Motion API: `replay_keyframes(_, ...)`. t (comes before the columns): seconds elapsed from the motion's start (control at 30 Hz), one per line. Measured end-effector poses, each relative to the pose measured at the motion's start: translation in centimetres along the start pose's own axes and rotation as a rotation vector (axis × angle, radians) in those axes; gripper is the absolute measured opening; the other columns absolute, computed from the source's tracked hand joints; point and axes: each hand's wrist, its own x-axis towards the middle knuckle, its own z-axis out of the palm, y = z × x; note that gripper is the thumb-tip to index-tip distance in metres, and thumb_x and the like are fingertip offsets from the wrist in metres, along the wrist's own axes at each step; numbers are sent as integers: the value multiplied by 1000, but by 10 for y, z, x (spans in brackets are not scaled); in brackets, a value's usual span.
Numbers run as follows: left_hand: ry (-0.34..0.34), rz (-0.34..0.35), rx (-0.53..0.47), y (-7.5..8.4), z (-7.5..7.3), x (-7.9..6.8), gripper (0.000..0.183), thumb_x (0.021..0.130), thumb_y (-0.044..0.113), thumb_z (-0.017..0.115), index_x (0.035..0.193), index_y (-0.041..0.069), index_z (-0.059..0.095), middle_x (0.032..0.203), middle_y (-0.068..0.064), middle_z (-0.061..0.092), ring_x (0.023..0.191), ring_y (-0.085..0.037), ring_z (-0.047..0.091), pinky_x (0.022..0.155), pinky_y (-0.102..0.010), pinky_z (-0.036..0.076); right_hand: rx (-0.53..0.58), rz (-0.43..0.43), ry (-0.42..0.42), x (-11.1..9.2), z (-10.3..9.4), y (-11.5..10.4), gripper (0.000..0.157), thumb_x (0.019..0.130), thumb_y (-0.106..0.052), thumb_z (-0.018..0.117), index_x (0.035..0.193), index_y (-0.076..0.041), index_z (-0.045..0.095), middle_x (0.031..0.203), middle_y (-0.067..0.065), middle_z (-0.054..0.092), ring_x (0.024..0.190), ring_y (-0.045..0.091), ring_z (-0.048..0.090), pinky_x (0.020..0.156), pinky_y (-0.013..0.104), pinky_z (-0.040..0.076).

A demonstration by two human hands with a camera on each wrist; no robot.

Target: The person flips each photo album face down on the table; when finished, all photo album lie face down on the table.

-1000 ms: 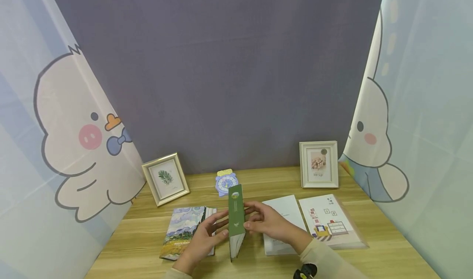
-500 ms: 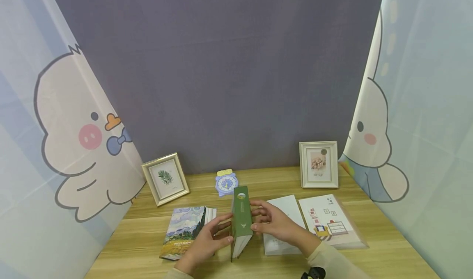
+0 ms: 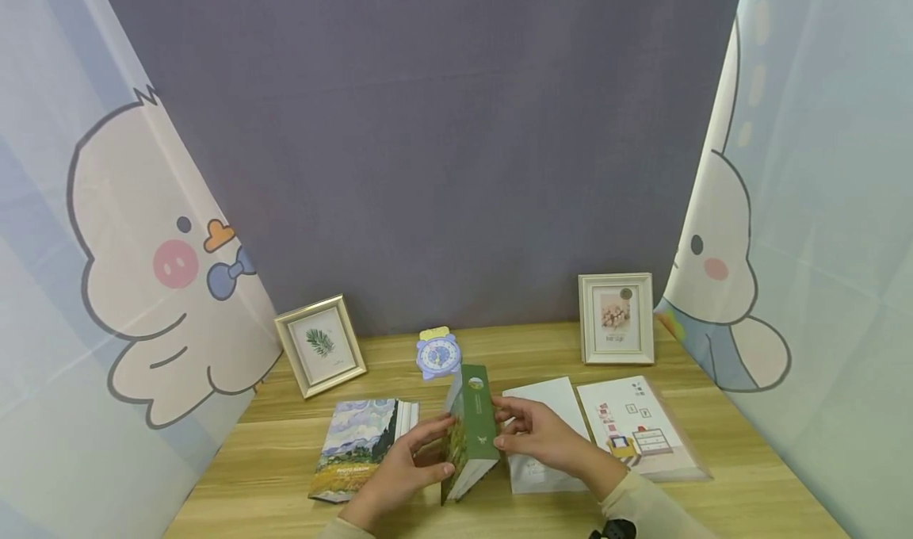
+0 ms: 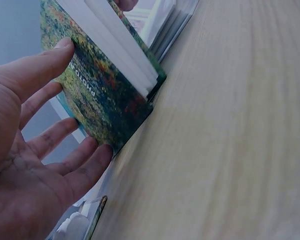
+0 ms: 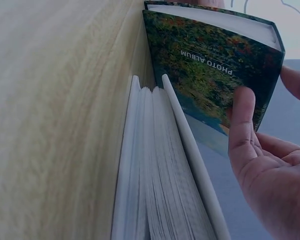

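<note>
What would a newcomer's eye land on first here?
Probably the green-spined photo album between the left hand and right hand, low in the head view. Then the large white cartoon bird with blue bow tie on the pale-blue curtain at left. Next, the pale gold rectangular picture frame, at the wood-grain table's back left.
</note>
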Motion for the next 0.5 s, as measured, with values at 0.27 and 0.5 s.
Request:
replay_keyframes(0.27, 3, -21, 20, 3, 0, -2, 62, 98, 10, 75, 156, 9, 50, 168, -22, 27, 149, -52, 31, 118, -60, 36, -24, 8, 38, -1, 0, -2, 70, 100, -10, 73, 155, 14, 37, 127, 22, 64, 102, 27, 71, 83, 36, 63)
replay_keyframes(0.5, 24, -52, 70, 4, 1, -3, 62, 97, 13, 77, 153, 4, 51, 166, -23, 29, 150, -52, 27, 118, -59, 35, 19, 24, 52, 0, -2, 1, 69, 98, -5, 74, 153, 15, 38, 124, 22, 62, 102, 28, 72, 83, 36, 63)
